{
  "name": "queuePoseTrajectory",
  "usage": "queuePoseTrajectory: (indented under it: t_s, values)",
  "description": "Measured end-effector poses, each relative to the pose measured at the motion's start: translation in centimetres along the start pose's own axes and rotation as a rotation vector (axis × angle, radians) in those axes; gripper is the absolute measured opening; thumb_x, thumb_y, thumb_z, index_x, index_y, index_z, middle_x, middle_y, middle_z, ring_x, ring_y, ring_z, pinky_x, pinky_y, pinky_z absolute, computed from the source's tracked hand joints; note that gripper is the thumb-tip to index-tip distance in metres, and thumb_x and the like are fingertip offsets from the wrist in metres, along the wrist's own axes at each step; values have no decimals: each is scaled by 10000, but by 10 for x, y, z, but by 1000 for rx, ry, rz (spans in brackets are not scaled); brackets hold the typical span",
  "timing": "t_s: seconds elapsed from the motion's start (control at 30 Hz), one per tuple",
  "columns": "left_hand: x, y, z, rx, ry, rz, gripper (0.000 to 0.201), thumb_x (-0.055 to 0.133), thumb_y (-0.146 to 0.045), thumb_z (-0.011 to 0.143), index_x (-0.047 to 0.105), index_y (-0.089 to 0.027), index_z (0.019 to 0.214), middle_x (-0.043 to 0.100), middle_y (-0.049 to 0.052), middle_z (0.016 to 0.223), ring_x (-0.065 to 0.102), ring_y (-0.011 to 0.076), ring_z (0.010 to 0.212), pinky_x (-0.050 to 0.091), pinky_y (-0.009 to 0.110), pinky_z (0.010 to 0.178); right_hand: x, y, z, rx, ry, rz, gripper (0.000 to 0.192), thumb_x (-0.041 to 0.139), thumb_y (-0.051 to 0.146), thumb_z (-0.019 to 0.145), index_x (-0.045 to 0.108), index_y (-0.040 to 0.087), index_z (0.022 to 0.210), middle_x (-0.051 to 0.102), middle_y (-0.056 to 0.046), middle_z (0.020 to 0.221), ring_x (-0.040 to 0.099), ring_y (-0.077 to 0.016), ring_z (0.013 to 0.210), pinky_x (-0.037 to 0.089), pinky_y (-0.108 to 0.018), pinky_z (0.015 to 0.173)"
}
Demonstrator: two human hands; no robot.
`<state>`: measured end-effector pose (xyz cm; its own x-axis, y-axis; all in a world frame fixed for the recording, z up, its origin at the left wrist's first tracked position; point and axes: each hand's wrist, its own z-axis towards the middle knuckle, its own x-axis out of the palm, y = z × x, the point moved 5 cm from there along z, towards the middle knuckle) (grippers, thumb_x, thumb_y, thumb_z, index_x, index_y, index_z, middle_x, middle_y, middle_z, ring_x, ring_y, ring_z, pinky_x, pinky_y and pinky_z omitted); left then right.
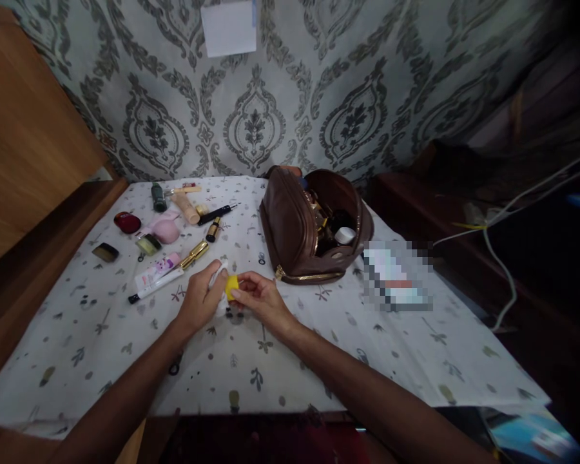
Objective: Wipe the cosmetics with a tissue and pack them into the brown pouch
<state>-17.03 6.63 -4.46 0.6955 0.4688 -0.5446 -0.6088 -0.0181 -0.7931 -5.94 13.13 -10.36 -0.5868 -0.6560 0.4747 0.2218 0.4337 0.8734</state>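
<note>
Yellow cap (231, 287) pinched in your right hand (260, 301); left hand (200, 299) clasps white tube (218, 276); leaf-print table (319, 348); damask wallpaper (319, 96) behind.

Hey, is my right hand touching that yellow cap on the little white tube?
Touching. The head view shows the right hand with its fingertips pinching the yellow cap, no gap visible, while the left hand wraps the white tube.

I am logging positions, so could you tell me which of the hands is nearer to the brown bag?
Right. The right hand lies just in front of the brown bag; the left hand lies farther left.
</note>
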Motion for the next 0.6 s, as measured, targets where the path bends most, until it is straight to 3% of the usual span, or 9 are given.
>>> queuePoseTrajectory:
  t_s: [0.23,0.37,0.47,0.6]
  values:
    - [2,32,2,-350,12,-422,329,627,-497,786,517,-194,721,498,-41,652,459,119,599,395,225,554,4,4,-4,4,86,2,461,909,388,590,665,188,928,676,27,821,640,-99,673,545,-211,603]
    - [5,33,1,-482,-34,-720,363,720,-505,691,592,-180,793,564,-31,684,499,115,573,407,212,503,7,6,-6,1,91,83,459,905,355,608,683,201,980,668,18,893,666,-114,754,566,-231,683]
    - [6,27,0,-487,-77,-767,431,729,-529,683,652,-174,914,588,-23,703,503,112,568,384,198,475,7,7,-7,-2,74,142,482,913,348,593,685,213,995,642,22,937,668,-120,811,571,-253,769]
    - [11,18,-6,-403,-35,-634,544,554,-681,815,664,-166,953,626,13,730,547,138,624,417,215,523,4,11,-5,-72,22,141,487,899,383,609,662,226,1004,629,12,984,651,-123,832,559,-275,824]
